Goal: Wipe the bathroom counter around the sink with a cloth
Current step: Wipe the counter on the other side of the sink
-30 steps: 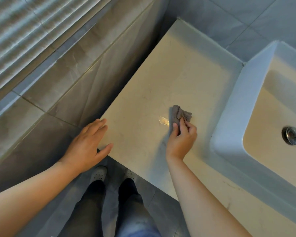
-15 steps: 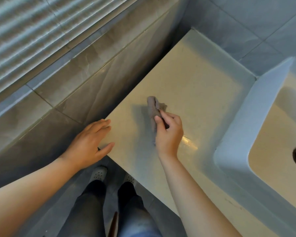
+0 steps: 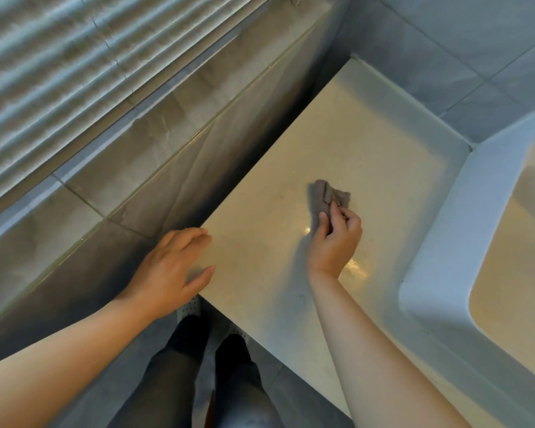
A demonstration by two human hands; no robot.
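Observation:
A small grey cloth (image 3: 325, 196) lies bunched on the beige counter (image 3: 368, 143), pressed down by my right hand (image 3: 334, 242), whose fingers pinch its near end. A wet shine shows on the counter just below that hand. My left hand (image 3: 170, 270) rests flat with fingers apart on the counter's front left corner, holding nothing. The white raised sink (image 3: 439, 264) stands to the right of the cloth, its drain cut off at the frame's right edge.
A grey tiled wall (image 3: 136, 143) runs along the counter's left side, with ribbed blinds above it. A low backsplash (image 3: 414, 109) borders the counter's far edge. My legs and perforated shoes stand on the floor below the counter's front edge.
My right hand slid the cloth left across the counter, then back right toward the sink. My left hand stayed on the corner. The view shifted left, so less of the sink shows.

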